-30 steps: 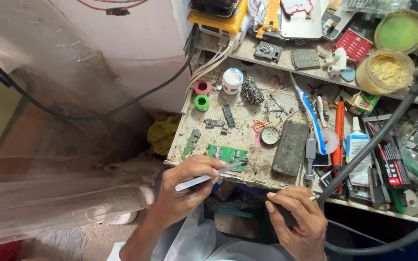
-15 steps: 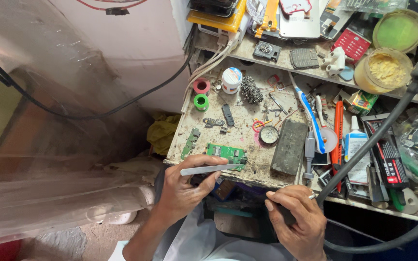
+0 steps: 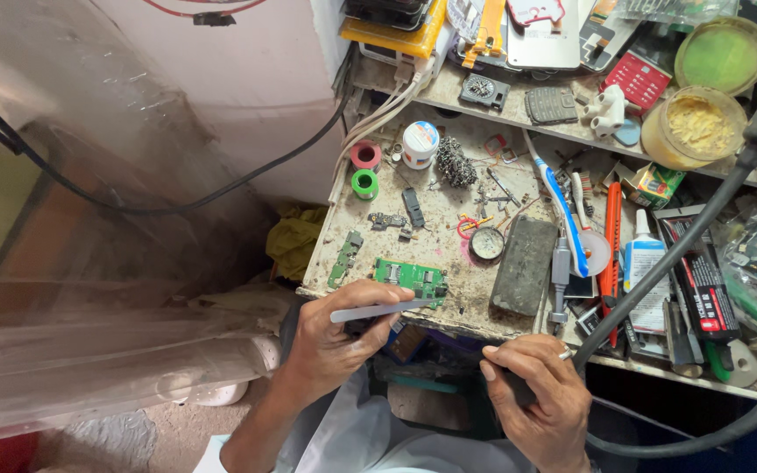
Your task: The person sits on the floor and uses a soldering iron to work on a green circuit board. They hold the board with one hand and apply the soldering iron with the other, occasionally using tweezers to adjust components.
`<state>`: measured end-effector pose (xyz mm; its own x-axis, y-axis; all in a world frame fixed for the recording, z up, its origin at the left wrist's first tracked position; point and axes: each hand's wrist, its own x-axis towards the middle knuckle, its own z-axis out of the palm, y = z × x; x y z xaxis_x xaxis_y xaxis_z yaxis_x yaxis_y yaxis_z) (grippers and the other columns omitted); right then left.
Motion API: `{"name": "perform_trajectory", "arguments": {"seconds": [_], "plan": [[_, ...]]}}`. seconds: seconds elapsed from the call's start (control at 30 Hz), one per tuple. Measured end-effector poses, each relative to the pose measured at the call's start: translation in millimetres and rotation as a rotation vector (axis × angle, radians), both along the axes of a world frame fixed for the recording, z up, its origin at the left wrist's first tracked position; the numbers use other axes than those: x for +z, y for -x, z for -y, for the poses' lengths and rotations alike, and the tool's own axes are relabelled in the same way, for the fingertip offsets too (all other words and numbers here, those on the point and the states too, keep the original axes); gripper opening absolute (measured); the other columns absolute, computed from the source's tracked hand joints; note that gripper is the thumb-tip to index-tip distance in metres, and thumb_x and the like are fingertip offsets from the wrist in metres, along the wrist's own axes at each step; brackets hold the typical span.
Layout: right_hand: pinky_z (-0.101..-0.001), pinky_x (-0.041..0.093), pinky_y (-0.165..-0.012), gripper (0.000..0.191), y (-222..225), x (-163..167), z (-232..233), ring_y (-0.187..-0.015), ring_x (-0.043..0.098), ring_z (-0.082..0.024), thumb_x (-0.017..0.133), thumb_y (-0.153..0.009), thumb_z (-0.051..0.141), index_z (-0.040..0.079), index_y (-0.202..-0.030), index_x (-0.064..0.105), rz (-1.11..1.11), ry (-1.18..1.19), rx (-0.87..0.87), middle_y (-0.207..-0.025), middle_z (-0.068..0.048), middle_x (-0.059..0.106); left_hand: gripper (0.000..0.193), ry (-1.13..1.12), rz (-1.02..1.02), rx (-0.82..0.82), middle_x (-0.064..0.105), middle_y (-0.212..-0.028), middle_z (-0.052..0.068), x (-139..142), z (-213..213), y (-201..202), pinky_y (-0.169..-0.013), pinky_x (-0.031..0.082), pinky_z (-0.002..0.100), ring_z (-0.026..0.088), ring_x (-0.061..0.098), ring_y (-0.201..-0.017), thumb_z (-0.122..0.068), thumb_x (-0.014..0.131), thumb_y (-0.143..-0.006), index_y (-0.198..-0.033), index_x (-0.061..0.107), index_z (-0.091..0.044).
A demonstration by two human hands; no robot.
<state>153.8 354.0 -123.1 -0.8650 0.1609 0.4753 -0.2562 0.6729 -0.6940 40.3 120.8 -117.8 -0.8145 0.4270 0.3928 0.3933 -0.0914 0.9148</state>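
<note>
L hand (image 3: 335, 337) fingers pinch tweezers (image 3: 383, 309), tips aimed at green board (image 3: 410, 277) on tabletop (image 3: 449, 219); R hand (image 3: 541, 403) closed round black-corded tool, poised.

Tweezers (image 3: 385, 309) nearer the green board (image 3: 410, 277)

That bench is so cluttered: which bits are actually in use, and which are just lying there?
In use:
left hand holding tweezers
green board at their tip
right hand on a black cabled tool

Lying about:
tape rolls
toothbrush
glue bottle
yellow tub
</note>
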Motion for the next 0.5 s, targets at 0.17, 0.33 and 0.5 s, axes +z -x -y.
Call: {"name": "perform_trajectory", "arguments": {"seconds": [0.17,0.33,0.5], "plan": [[-0.0329,0.054,-0.083,0.021,-1.2,0.3,1.0,-0.089,0.069,-0.02,0.081,-0.078,0.005,0.008,-0.097,0.072,0.0,0.005,-0.003,-0.09,-0.003,0.07,0.038,0.03,-0.161,-0.037,0.075,-0.117,0.011,6.5,3.2,2.2,-0.091,0.063,0.034,0.023,0.076,-0.107,0.013,0.072,-0.09,-0.121,0.063,-0.007],[-0.0338,0.053,-0.084,0.022,-3.0,2.2,1.1,-0.088,0.069,-0.02,0.081,-0.077,0.004,0.007,-0.097,0.073,-0.004,-0.001,0.005,-0.089,-0.003,0.07,0.037,0.171,-0.438,-0.12,0.07,-0.122,0.015,18.9,9.0,1.6,-0.096,0.059,0.04,0.031,0.071,-0.112,0.006,0.076,-0.086,-0.12,0.061,-0.001],[-0.0337,0.054,-0.084,0.022,-2.9,2.9,0.7,-0.089,0.069,-0.021,0.081,-0.077,0.004,0.007,-0.097,0.073,-0.006,0.001,0.004,-0.09,-0.004,0.07,0.03,0.34,-0.682,-0.145,0.067,-0.126,0.017,31.4,12.3,-3.2,-0.101,0.058,0.044,0.033,0.068,-0.118,-0.005,0.071,-0.085,-0.113,0.063,0.002]]}}
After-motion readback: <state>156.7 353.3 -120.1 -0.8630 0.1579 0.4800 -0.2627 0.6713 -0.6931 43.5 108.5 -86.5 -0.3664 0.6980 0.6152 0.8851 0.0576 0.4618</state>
